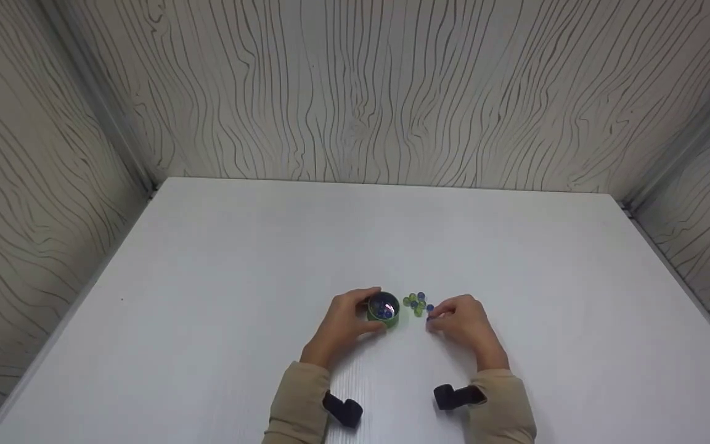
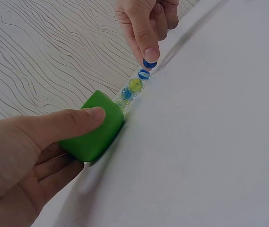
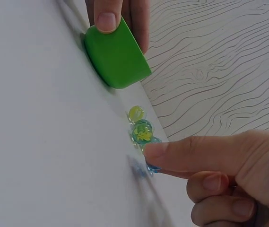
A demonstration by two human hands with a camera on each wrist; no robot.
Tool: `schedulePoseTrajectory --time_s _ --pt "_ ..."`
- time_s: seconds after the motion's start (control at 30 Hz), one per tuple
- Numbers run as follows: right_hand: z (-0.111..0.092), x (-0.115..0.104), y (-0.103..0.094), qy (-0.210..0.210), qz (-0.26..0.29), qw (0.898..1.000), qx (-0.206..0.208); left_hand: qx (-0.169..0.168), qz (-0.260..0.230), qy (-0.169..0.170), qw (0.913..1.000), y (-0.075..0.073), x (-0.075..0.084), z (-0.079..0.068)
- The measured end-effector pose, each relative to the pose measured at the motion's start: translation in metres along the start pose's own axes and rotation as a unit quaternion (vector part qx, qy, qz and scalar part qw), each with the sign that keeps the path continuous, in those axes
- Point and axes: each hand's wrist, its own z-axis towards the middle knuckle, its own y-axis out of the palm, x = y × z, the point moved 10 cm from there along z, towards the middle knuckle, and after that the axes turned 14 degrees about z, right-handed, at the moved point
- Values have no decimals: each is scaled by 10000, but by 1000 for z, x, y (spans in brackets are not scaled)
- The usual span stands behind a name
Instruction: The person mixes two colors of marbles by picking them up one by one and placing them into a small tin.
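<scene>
Several blue and yellow-green marbles (image 1: pixel 414 304) are lying on the desk (image 1: pixel 256 246); from a distance, I am clamping my left hand (image 1: pixel 344 317) round the green cup (image 3: pixel 117 59) beside them, blue marbles (image 1: pixel 387 314) showing inside, while my right hand (image 1: pixel 465 322) is pinching one blue marble (image 2: pixel 149 63).

Tan left sleeve (image 1: pixel 296 404), creased, on the person I'm watching | black left wrist camera (image 1: pixel 347 413), stubby rounded block on a short stem, jutting toward 4 o'clock from the cuff in the head view | right sleeve (image 1: pixel 504 407) matches | black right wrist camera (image 1: pixel 445 397) toward 9 o'clock | left hand (image 1: pixel 341 319), right hand (image 1: pixel 467 319) bare
</scene>
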Motion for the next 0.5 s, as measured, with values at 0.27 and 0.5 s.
schedulePoseTrajectory --time_s 0.27,0.5 --pt "1 -12 6 -222 -16 9998 13 33 83 80 9999 -1 1 1" --pt "0 -20 8 -450 -21 9990 31 26 125 91 9999 0 1 1"
